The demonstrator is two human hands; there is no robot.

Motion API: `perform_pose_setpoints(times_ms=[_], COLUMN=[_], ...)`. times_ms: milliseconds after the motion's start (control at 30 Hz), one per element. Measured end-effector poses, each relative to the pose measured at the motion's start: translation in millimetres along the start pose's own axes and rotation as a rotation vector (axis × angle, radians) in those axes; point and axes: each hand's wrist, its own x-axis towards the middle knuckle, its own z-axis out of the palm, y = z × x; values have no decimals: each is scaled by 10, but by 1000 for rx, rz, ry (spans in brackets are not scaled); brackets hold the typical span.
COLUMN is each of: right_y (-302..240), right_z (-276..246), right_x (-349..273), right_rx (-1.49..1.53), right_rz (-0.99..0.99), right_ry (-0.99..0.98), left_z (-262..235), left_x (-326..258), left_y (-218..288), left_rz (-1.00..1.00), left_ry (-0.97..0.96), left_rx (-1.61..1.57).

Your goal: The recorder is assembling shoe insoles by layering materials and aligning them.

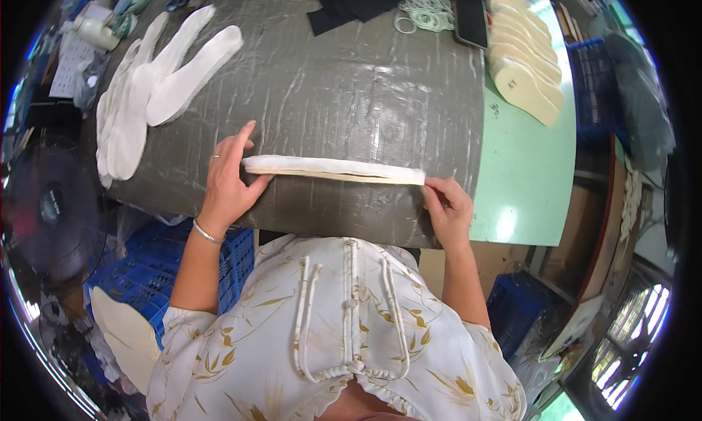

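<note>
A white-and-cream insole (333, 168) is turned edge-on above the dark worktop, so it shows as a long narrow band with a thin dark gap between its layers. My right hand (450, 205) pinches its right end between thumb and fingers. At the left end is my left hand (230, 172), fingers stretched upward and thumb spread apart along the lower edge. The band's left tip lies in the space between them. Several white insoles (131, 121) lie fanned out on the left. Far right, a row of overlapping cream insoles (523, 73) runs toward the back.
A dark covering (314, 84) spreads over the table, with a pale green surface (523, 179) at its right. Rubber bands (428, 13), a phone (471, 22) and dark cloth (358, 4) lie at the back. Blue crates (139, 278) stand below left, near a fan (55, 201).
</note>
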Motion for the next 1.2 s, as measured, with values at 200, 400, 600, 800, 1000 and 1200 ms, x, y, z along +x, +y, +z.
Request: perform_pose_setpoints(times_ms=[200, 400, 600, 800, 1000, 1200], right_y=[-25, 3, -26, -34, -135, -563], right_z=[2, -20, -38, -25, 3, -18], right_x=[-5, -48, -30, -9, -2, 215], right_rx=[-17, -47, -45, -38, 19, 166], right_rz=[-53, -87, -113, -162, -217, -347], right_ry=[4, 20, 53, 72, 95, 121], left_z=[193, 382, 347, 493, 416, 65], left_x=[263, 338, 341, 425, 466, 489], left_y=[725, 824, 980, 1278, 1310, 1293], left_rz=[502, 440, 399, 577, 575, 515], left_ry=[-80, -142, -143, -120, -108, -29], left_rx=[-53, -250, -205, -113, -171, -208])
